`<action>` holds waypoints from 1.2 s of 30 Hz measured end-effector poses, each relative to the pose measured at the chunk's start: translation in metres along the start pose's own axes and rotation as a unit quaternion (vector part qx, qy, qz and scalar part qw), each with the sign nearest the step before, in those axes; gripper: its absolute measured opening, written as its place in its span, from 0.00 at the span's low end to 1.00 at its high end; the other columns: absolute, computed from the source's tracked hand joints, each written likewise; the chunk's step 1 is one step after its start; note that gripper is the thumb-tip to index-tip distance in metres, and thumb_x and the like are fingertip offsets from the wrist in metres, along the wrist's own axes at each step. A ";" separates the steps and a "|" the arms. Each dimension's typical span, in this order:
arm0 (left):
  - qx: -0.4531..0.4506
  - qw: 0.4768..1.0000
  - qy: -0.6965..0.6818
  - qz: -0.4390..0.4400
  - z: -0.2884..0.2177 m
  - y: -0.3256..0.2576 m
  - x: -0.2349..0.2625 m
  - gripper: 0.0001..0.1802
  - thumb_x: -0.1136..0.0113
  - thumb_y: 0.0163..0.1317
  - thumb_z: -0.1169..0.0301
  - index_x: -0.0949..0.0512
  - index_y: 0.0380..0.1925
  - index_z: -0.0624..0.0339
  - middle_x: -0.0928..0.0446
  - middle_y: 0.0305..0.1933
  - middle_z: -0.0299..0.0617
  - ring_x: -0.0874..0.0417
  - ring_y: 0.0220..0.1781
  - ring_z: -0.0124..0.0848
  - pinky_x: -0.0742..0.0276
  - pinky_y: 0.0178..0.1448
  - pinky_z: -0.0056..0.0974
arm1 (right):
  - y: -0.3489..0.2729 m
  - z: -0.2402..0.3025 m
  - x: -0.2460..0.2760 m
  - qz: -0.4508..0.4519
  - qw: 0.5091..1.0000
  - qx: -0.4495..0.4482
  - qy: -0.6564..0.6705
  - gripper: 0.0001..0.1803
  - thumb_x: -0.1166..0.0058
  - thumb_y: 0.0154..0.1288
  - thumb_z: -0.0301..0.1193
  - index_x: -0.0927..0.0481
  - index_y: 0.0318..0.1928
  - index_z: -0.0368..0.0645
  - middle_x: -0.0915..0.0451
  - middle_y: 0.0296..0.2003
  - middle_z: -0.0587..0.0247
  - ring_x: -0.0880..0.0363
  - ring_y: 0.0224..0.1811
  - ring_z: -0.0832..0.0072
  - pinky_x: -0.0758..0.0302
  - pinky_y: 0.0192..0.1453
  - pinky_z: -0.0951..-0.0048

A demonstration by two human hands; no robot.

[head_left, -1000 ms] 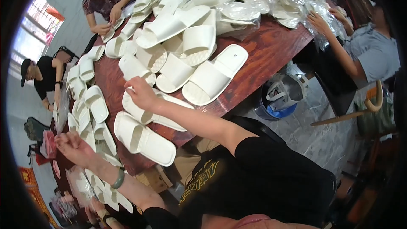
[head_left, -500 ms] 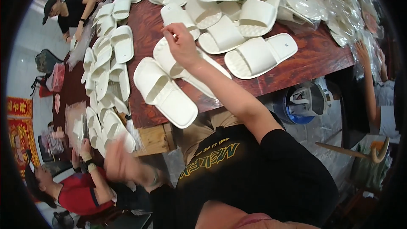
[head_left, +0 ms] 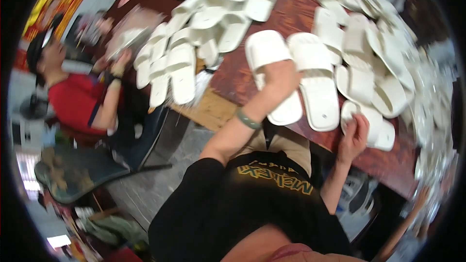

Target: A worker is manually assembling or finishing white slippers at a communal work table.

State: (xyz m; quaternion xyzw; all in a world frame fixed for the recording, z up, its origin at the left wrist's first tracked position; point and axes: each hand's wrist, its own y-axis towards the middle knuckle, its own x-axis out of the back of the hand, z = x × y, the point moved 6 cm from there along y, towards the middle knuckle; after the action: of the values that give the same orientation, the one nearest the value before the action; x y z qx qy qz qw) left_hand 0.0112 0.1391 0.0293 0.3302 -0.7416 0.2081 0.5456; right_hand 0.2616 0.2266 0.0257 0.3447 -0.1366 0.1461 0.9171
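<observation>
Two white open-toe slippers lie side by side at the table's near edge. My left hand (head_left: 281, 78), with a green bangle on its wrist, is closed on the left slipper (head_left: 285, 111) just behind its strap, the fingertips reaching toward the gap between the two. The right slipper (head_left: 321, 101) of this pair rests flat beside it. My right hand (head_left: 354, 138) has its fingers loosely bent and apart, holding nothing that shows. It is at the near end of another white slipper (head_left: 377, 127); whether it touches that slipper is unclear.
More white slippers stand in overlapping rows (head_left: 208, 17) at left and in a heap (head_left: 364, 53) at right, beside clear plastic-bagged ones (head_left: 429, 102). A person in red (head_left: 80, 102) handles a plastic bag at left. A dark chair (head_left: 85, 170) stands on the grey floor.
The view has swung round to the left. My left hand has come up from beside the table onto the left slipper. My right hand has drawn back from the pair toward the slipper at right.
</observation>
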 end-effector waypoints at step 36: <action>0.116 0.889 -0.294 -0.332 0.304 -0.096 0.170 0.22 0.44 0.63 0.68 0.29 0.54 0.73 0.22 0.36 0.44 0.24 0.33 0.24 0.29 0.37 0.27 | 0.138 -0.035 0.085 0.012 0.941 0.165 -0.295 0.17 0.47 0.59 0.30 0.26 0.48 0.37 0.23 0.40 0.47 0.23 0.42 0.53 0.28 0.49 0.60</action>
State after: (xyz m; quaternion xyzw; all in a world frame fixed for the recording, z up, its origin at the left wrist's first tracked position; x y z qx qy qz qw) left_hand -0.1556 -0.1758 0.0889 0.6643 -0.6855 -0.0076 0.2978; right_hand 0.2950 0.3644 0.1116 0.5170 -0.3789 0.0694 0.7644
